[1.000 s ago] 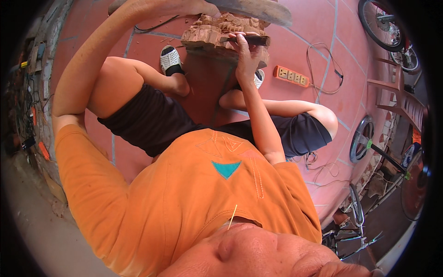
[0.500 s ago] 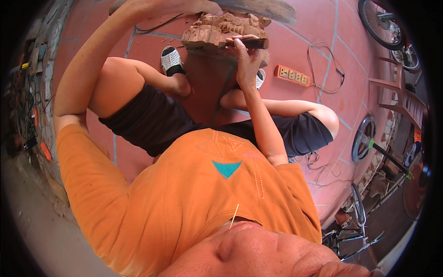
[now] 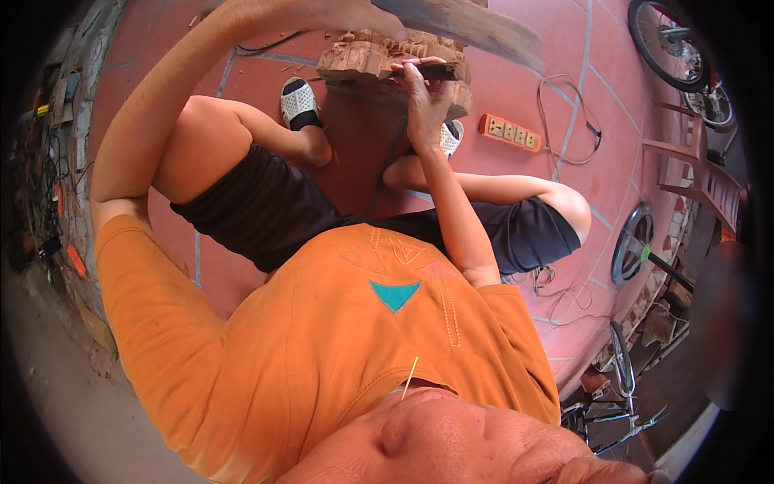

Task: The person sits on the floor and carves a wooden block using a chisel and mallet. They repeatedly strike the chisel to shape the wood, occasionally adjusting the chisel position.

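Observation:
A carved, light-brown wood block (image 3: 343,63) stands in front of me, its top cut into rough ridges. Across it my right hand (image 3: 427,101) holds a dark, narrow chisel-like tool (image 3: 439,72), with fingers stretched along it and the thumb pressed against it. My left hand (image 3: 375,20) is closed on a long, greyish wooden club (image 3: 468,26), which is blurred and passes above the block's far side. The upper edge of the picture cuts off part of this hand and the club. Where the chisel-like tool's tip meets the wood is hidden.
An orange power strip (image 3: 510,133) with a looping cord lies on the red tiled floor right of the block. My sandalled feet (image 3: 300,105) are close below it. At the far right are bicycle wheels (image 3: 667,44) and a plastic chair (image 3: 709,173); tools line the left wall.
The wooden club has swung to the right and a little nearer, along with my left hand. My right hand and the chisel-like tool have shifted slightly left. The block stays in place.

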Motion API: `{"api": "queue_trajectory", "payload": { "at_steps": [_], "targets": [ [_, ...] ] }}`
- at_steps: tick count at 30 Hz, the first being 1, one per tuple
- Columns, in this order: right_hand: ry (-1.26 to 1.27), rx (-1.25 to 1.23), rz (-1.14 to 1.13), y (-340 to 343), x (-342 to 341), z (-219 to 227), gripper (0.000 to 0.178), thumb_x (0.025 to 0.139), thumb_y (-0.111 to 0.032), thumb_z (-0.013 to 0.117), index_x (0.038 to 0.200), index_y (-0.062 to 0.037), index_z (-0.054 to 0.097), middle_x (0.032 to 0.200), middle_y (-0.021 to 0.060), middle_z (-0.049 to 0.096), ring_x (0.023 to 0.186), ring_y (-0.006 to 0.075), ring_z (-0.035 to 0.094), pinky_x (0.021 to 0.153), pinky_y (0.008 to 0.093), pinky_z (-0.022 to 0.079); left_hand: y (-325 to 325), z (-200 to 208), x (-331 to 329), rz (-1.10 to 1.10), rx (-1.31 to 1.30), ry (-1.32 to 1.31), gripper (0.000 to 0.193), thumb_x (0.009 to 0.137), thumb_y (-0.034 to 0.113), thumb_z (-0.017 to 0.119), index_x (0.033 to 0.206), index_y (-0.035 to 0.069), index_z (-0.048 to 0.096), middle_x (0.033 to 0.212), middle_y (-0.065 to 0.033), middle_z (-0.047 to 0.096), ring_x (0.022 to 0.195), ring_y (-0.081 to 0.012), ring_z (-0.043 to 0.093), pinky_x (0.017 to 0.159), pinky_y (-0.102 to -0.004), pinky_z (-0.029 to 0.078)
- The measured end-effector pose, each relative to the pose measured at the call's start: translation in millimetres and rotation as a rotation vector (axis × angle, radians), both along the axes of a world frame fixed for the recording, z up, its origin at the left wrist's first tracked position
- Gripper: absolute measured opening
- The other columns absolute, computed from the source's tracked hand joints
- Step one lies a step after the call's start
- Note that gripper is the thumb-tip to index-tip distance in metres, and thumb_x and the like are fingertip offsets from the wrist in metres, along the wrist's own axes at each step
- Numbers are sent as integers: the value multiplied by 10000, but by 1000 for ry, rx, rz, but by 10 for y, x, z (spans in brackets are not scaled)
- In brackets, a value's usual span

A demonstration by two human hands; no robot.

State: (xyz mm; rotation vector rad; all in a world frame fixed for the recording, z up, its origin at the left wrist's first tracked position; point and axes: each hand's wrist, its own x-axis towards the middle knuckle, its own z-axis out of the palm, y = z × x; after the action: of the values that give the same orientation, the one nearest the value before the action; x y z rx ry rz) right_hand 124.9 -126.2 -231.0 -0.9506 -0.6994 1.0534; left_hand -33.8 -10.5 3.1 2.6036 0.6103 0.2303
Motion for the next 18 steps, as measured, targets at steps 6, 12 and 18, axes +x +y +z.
{"api": "queue_trajectory", "payload": {
  "at_steps": [6,12,18],
  "targets": [
    [-213,27,-76,-16,-53,-35,119,1014,-60,652,1108,-28,587,1071,76,688,995,173,701,880,311,576,-117,35,120,-42,-163,109,636,864,257,753,1435,61,551,1149,-260,710,996,-415,707,883,-468,552],
    [-152,48,-82,-35,-94,15,114,1006,-58,667,1109,-25,632,1059,51,693,970,117,659,893,283,534,-92,74,32,-39,-42,222,634,866,287,746,1423,45,566,1107,-262,715,954,-397,716,841,-472,552],
    [-77,11,-72,-44,-68,-41,172,1005,-56,663,1161,-13,606,1099,76,691,987,159,684,840,297,583,-144,-22,69,-34,-249,115,613,860,283,743,1400,43,581,1064,-257,721,926,-401,716,809,-489,550]
  ]
}}
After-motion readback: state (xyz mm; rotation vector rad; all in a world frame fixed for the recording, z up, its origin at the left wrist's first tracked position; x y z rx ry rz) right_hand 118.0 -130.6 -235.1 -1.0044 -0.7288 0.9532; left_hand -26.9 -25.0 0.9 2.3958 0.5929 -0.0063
